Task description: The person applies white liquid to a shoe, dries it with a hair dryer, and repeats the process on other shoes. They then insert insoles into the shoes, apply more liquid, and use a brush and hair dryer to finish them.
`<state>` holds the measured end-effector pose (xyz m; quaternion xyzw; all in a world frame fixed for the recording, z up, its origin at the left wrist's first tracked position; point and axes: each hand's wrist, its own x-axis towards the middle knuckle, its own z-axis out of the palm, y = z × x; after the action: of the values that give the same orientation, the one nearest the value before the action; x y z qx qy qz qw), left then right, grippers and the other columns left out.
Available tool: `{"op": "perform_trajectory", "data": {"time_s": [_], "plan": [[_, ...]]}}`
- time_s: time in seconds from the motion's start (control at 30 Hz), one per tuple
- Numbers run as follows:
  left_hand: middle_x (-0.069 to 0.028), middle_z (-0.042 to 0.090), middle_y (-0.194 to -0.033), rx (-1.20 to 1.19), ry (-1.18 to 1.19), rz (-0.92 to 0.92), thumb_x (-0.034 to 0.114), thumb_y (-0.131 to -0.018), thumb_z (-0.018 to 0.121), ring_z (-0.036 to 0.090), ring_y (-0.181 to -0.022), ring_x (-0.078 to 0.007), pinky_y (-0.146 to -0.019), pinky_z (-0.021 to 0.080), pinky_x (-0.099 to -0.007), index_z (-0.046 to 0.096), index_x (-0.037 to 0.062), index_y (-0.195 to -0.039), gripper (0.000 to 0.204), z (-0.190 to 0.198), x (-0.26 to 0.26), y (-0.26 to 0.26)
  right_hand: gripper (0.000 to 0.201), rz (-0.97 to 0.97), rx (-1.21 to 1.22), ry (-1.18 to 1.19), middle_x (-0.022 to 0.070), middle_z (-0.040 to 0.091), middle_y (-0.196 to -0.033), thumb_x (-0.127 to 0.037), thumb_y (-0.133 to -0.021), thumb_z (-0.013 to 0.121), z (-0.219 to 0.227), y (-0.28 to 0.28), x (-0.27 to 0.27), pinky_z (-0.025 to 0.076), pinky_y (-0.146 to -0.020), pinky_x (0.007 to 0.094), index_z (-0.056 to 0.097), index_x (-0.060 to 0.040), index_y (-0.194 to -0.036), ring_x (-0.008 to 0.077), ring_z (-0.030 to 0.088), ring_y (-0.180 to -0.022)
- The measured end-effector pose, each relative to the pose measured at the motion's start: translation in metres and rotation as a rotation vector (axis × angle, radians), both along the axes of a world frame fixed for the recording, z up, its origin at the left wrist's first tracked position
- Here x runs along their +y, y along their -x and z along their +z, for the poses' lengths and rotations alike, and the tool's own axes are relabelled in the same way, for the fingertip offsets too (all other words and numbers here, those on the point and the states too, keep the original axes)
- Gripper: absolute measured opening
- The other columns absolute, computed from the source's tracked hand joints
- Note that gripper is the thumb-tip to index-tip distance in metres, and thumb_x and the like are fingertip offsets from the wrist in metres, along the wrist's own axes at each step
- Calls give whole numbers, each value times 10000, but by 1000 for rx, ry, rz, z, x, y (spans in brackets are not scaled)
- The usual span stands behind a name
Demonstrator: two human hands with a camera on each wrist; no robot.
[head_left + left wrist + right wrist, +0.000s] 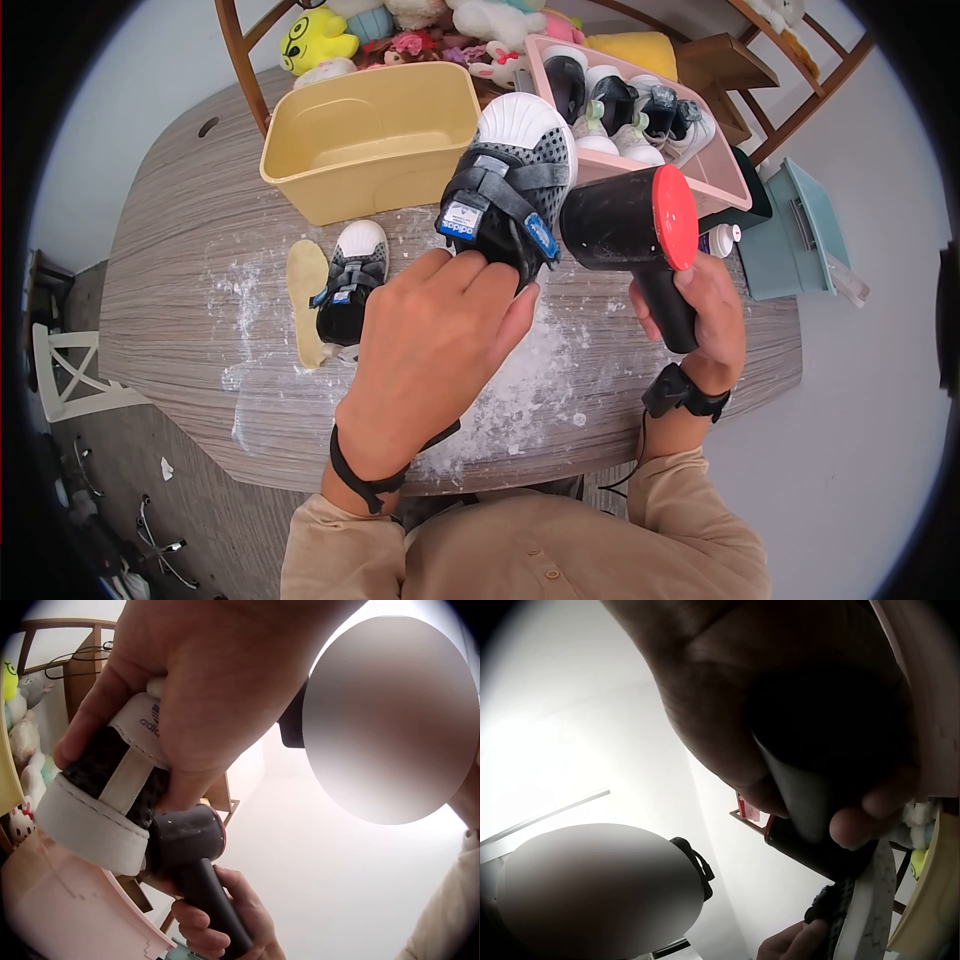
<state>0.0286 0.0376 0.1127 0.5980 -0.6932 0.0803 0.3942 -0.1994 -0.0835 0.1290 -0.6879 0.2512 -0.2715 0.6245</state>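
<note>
A black and white child's sneaker (pixel 522 130) with straps is held up by my left hand (pixel 430 335), which grips it at the heel end. In the left wrist view, its white heel (pixel 142 724) shows between my fingers and thumb. My right hand (pixel 715 315) grips the handle of a black hair dryer (pixel 610 220) with a red round end. The dryer's barrel comes right up to the sneaker's side. On the table, a matching sneaker (pixel 356 268) lies left of my left hand, next to a beige insole (pixel 305 300).
White powder (pixel 530 390) is scattered over the wooden table (pixel 170 230). Behind the hands stand a yellow bin (pixel 370 165) and a pink bin (pixel 725 190) holding several shoes. A white bottle (pixel 720 240) and a teal bin (pixel 800 240) are at the right. Plush toys (pixel 320 40) line the back.
</note>
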Motion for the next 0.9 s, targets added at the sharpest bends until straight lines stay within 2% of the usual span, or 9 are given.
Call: {"op": "perform_trajectory", "data": {"time_s": [0.13, 0.23, 0.33, 0.63, 0.73, 0.9], "plan": [[-51, 505, -637, 5, 1, -2, 167, -754, 709, 536, -598, -227, -501, 440, -345, 535, 77, -676, 211, 0, 0, 0, 334, 6, 0, 6, 110, 586, -731, -235, -939, 421, 1, 0, 0, 425, -474, 236, 548, 65, -1014, 129, 534, -521], [-95, 520, -649, 80, -38, -19, 82, -725, 717, 522, -605, -282, -540, 410, -378, 558, 18, -720, 172, 4, 2, 1, 340, 7, -18, 14, 119, 590, -735, -233, -936, 424, 1, 0, 0, 428, -474, 241, 547, 73, -1018, 135, 537, -521], [-55, 511, -642, 34, 22, -11, 158, -748, 712, 536, -599, -238, -506, 444, -352, 536, 75, -680, 206, 1, 0, -1, 512, -65, 0, 76, 169, 562, -696, -365, -941, 415, -1, -3, 1, 406, -432, 257, 502, 126, -1055, 155, 505, -476], [-62, 506, -632, 53, 37, -21, 143, -737, 715, 537, -597, -250, -509, 445, -357, 533, 74, -678, 204, 3, 1, -1, 558, -61, -26, 103, 181, 561, -706, -389, -912, 442, -6, -3, -3, 412, -446, 264, 483, 134, -1103, 158, 502, -480], [-95, 520, -641, 113, 34, -41, 74, -719, 718, 518, -590, -280, -524, 406, -377, 559, 16, -722, 169, 3, 2, 0, 349, -2, -103, 39, 145, 610, -774, -263, -919, 487, -6, -1, -6, 465, -503, 262, 555, 63, -1023, 160, 577, -564], [-93, 518, -637, 113, 37, -48, 70, -716, 719, 515, -585, -276, -520, 403, -372, 557, 14, -719, 171, 3, 3, 0, 346, -15, -91, 49, 140, 613, -775, -270, -913, 517, -6, -1, -6, 468, -508, 259, 560, 56, -1020, 155, 580, -571]]}}
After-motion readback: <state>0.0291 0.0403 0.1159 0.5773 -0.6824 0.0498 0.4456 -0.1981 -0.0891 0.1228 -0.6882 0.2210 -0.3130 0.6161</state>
